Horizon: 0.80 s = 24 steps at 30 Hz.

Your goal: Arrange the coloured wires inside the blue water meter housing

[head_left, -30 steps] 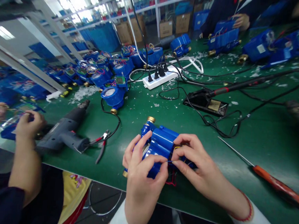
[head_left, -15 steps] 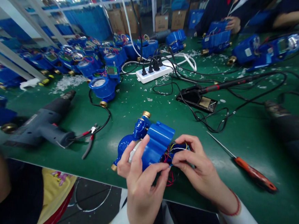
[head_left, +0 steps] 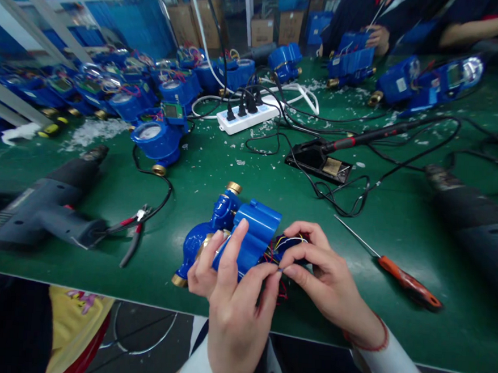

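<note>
A: Hands? 
B: Left hand clamped on the blue meter; right hand pinching its wires, fingertips nearly meeting.
A: Meter's lie?
B: At the near edge of the surface, long axis running up-left to its brass end. Left hand nearer.
A: Around it?
B: Screwdriver right, pliers left, soldering iron beyond. Nothing blocking.

Screwdriver right, pliers left; bare mat between.

glossy blue plastic on water meter, brass-coloured metal at threaded ends. thin plastic-coated wires beside. matt green mat covering desk, littered with pale flakes. screwdriver: bare metal shaft, glossy orange plastic handle. heat gun: matt grey plastic.
</note>
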Each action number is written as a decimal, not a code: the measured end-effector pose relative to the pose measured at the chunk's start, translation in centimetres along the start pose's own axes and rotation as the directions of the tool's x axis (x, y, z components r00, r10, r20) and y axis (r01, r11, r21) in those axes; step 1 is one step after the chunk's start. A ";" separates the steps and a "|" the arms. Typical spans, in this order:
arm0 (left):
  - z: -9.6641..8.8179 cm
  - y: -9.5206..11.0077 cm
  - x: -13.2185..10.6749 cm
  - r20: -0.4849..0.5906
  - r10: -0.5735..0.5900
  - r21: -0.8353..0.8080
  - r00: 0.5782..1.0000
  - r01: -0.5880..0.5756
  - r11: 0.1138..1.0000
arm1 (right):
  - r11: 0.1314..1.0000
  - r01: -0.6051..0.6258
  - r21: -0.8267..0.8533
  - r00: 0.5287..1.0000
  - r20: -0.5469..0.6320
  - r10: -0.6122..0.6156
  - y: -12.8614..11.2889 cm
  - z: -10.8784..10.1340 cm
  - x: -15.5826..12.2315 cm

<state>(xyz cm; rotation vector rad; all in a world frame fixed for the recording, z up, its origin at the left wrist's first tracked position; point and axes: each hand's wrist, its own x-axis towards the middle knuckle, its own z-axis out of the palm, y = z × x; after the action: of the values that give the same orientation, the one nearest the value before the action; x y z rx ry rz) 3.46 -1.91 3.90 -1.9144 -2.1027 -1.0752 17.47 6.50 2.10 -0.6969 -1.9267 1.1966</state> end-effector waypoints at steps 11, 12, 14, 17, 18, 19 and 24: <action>-0.4 0.4 0.6 0.104 -0.047 -0.019 0.993 0.049 0.999 | 0.999 -0.045 0.021 0.997 -0.054 0.046 -0.1 0.2 0.2; -0.4 0.3 0.7 0.099 -0.046 -0.015 0.994 0.048 0.999 | 0.999 -0.038 0.010 0.997 -0.062 0.038 -0.1 0.2 0.2; -0.4 0.2 0.7 0.086 -0.042 0.000 0.995 0.042 0.999 | 1.000 -0.022 -0.017 0.997 -0.080 0.020 0.0 0.4 0.1; -0.2 0.2 0.7 0.074 -0.027 0.014 0.997 0.026 1.000 | 0.998 -0.007 -0.056 0.995 -0.095 0.002 0.1 0.6 0.0; -0.2 0.2 0.7 0.069 -0.025 0.015 0.997 0.024 1.000 | 0.998 -0.006 -0.063 0.995 -0.101 0.000 0.2 0.6 0.0; -0.2 0.2 0.7 0.065 -0.025 0.014 0.998 0.025 1.000 | 0.998 -0.005 -0.067 0.994 -0.106 -0.002 0.2 0.7 0.0; -0.1 0.3 0.8 0.083 -0.056 0.000 0.995 0.057 0.998 | 0.998 0.022 -0.062 0.993 -0.113 -0.028 0.3 0.6 0.0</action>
<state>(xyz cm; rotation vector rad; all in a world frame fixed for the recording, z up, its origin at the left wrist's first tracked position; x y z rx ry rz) 3.55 -1.33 4.57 -1.9440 -2.2128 -1.0254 17.00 6.36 1.68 -0.7545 -1.8779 1.0640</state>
